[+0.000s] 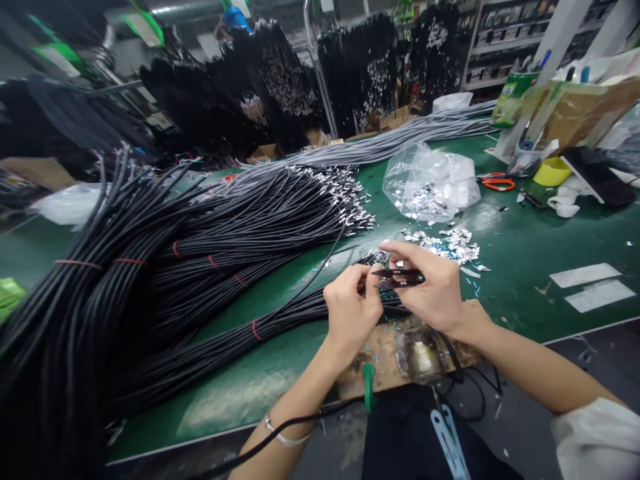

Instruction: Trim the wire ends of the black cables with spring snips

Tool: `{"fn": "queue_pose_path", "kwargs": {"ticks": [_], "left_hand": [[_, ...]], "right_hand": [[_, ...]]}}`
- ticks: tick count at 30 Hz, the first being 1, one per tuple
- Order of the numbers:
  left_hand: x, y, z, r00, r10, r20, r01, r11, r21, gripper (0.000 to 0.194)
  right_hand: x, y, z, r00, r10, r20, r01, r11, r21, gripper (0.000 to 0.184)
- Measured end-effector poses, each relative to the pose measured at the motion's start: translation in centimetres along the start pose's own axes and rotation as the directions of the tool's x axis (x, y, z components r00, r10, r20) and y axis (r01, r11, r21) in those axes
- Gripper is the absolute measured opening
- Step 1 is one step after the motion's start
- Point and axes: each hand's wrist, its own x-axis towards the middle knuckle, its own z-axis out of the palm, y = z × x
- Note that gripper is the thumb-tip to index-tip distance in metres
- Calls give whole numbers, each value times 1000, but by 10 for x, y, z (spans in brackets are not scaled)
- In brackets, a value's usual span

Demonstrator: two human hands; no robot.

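Snips (400, 283), small and black, are gripped in the right hand (434, 280), and its fingers are curled around them. The blades are pointed at the left hand (354, 301), where thumb and finger are pressed together. A cable end (383, 256) seems to be pinched there, but it is tiny and partly hidden, so it cannot be told just where the blades touch it. Both hands and the cable end are held in front of the clear bag (433, 177), on the side near the person's body.

Silver scraps (457, 245) are scattered between the clear bag and the right hand. A thin bunch of black cables (290, 313) is laid to the left of the clear bag and nearer the body, with a red band (257, 330) wrapped around it. A big pile of black cables (270, 213) is heaped straight left of the clear bag, and its white tips are turned that way. Grey cables (380, 139) are stretched out behind the clear bag. Orange scissors (497, 181) are set just right of the clear bag, and a dark phone (597, 175) is propped farther right. Two white strips (600, 295) are placed right of the clear bag, nearer the body.
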Motion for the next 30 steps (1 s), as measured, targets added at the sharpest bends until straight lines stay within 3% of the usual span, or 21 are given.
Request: {"fn": "queue_pose_path", "kwargs": {"ticks": [3,6,9,11,18,25,30], "left_hand": [[6,0,-2,990,-132,39,134,989,-66,29],[12,-2,-3,963,-258,79,269,948,-171,37],[13,-5,-1,946,-303,116,322,917,-235,35],[12,-7,2,944,-309,118,330,909,-253,32],[10,-10,7,950,-262,169,299,917,-264,32],[8,-12,8,963,-222,150,254,934,-250,32],[7,-16,11,970,-193,147,227,937,-267,34]], "right_hand": [[2,3,1,996,70,54,-76,992,99,41],[6,8,1,975,216,53,-221,961,164,40],[8,12,2,921,372,118,-390,887,248,45],[9,14,4,892,407,197,-450,842,296,51],[9,18,8,883,418,213,-467,827,315,52],[13,18,0,914,365,175,-396,897,198,28],[18,19,-4,870,378,316,-466,839,282,48]]}}
